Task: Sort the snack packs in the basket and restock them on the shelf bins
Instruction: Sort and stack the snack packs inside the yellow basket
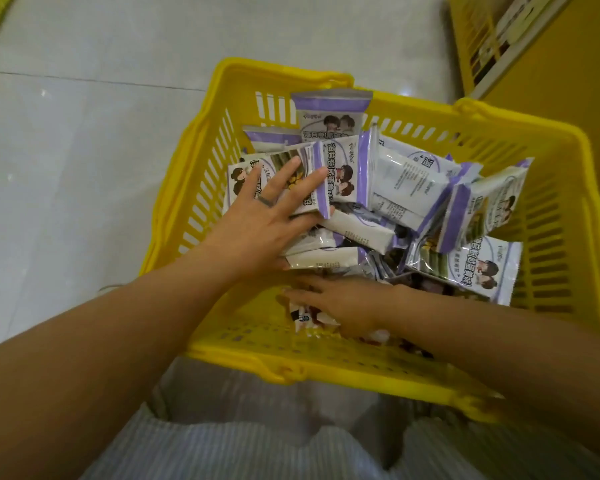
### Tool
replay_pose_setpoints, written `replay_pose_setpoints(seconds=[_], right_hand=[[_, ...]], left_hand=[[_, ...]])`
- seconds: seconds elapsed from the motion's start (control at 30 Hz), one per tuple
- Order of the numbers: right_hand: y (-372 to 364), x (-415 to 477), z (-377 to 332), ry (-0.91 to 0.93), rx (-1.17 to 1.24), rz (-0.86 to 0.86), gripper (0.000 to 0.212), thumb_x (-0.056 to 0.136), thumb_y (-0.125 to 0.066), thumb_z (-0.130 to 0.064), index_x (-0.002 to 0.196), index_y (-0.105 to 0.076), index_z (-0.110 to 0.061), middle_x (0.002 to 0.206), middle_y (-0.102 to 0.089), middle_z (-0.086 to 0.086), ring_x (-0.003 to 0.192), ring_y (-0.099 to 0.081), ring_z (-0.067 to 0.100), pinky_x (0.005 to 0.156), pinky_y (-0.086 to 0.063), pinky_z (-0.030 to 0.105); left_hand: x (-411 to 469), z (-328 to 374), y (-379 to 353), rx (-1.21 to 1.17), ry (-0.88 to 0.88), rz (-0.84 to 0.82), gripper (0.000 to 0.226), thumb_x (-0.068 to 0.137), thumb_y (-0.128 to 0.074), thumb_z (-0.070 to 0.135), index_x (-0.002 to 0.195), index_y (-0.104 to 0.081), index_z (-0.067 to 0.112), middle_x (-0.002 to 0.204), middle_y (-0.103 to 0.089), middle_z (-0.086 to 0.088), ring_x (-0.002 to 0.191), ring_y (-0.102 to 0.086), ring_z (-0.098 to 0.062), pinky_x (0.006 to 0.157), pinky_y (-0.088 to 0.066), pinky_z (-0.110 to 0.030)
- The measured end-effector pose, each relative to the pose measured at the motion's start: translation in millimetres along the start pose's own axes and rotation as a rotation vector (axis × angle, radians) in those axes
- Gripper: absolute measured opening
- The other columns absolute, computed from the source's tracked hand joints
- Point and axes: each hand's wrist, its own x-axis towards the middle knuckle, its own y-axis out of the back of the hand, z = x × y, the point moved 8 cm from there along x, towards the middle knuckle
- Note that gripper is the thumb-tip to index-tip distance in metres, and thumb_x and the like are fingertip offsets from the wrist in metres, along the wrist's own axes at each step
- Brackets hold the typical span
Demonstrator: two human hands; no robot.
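1. The yellow basket (499, 129) sits just in front of the person's knees on the pale tiled floor (84, 133), with its near wall against their striped clothing (257, 445).
2. It is heaped with purple-and-white snack packs (406, 181) lying at all angles. One upright pack (329, 116) leans on the far wall.
3. The left hand (257, 220) is inside the basket on its left side. Its fingers are straight and fanned apart, pressing flat on the top pack (303, 195) of a small stack. A dark ring (265, 200) shows on one finger.
4. The right hand (343, 306) is low in the near part of the basket, palm down. Its fingers stretch out to the left and lie on some small red-and-white packs (303, 318) by the near wall. It is blurred, but the fingers do not look curled round anything.
5. The two hands are near each other without touching.
6. A yellow shelf (499, 39) stands off at the far right.
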Motion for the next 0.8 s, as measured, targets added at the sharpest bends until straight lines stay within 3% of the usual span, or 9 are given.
replay_pose_setpoints(seconds=[0.07,0.13,0.2,0.37,0.53,0.7,0.8], right_hand=[[-5,13,-4,0.040,-0.074,-0.017,0.091,0.088,-0.060,-0.009,0.152,-0.001,-0.035,0.157,-0.014,0.009,0.131,-0.038,0.037,0.089,-0.049,0.043],[-11,22,-7,0.055,-0.079,-0.068,0.076,0.090,-0.056,-0.007,0.151,-0.016,-0.030,0.143,-0.035,0.013,0.116,-0.050,0.035,0.074,-0.048,0.039],[-12,23,-5,0.047,-0.042,-0.083,0.062,0.090,-0.057,-0.007,0.144,-0.032,-0.025,0.132,-0.044,0.012,0.108,-0.054,0.033,0.069,-0.043,0.036],[8,-13,-1,0.036,0.001,0.101,0.049,0.089,-0.059,-0.011,0.134,-0.043,-0.024,0.143,-0.038,0.008,0.118,-0.050,0.030,0.086,-0.047,0.039],[47,-72,0,0.017,0.073,0.228,0.054,0.084,-0.058,-0.007,0.134,-0.043,-0.021,0.130,-0.044,0.003,0.104,-0.053,0.022,0.071,-0.040,0.027],[64,-137,38,-0.200,0.240,0.145,0.042,0.084,-0.066,-0.012,0.119,-0.050,-0.027,0.113,-0.053,-0.001,0.083,-0.050,0.010,0.067,-0.043,0.025],[42,-173,62,-0.356,0.196,-0.062,0.039,0.083,-0.070,-0.021,0.117,-0.054,-0.027,0.112,-0.055,0.001,0.084,-0.049,0.009,0.063,-0.039,0.022]], left_hand=[[0,0,0,-0.009,-0.007,0.000,0.088,0.069,-0.074,0.057,0.135,-0.023,0.030,0.143,0.046,-0.002,0.143,0.023,-0.037,0.112,-0.008,-0.066],[0,0,-1,-0.014,-0.012,0.000,0.087,0.069,-0.075,0.055,0.135,-0.024,0.030,0.145,0.043,-0.002,0.143,0.021,-0.038,0.112,-0.009,-0.066],[0,0,-1,-0.016,-0.014,0.004,0.088,0.069,-0.075,0.055,0.137,-0.025,0.030,0.145,0.042,-0.002,0.144,0.020,-0.038,0.112,-0.008,-0.066],[0,0,-3,-0.004,-0.001,-0.005,0.091,0.069,-0.073,0.060,0.134,-0.015,0.030,0.142,0.048,-0.003,0.142,0.026,-0.036,0.112,-0.009,-0.066],[1,-2,-4,0.004,0.016,-0.049,0.093,0.070,-0.070,0.062,0.144,-0.021,0.031,0.137,0.056,-0.002,0.134,0.038,-0.031,0.112,-0.004,-0.064],[2,-4,-6,0.044,0.035,-0.072,0.098,0.071,-0.067,0.067,0.149,-0.017,0.033,0.138,0.056,-0.004,0.131,0.042,-0.030,0.114,-0.007,-0.063],[2,-4,-5,0.067,0.036,-0.089,0.100,0.072,-0.063,0.069,0.151,-0.012,0.035,0.138,0.055,-0.005,0.129,0.044,-0.031,0.114,-0.008,-0.062]])
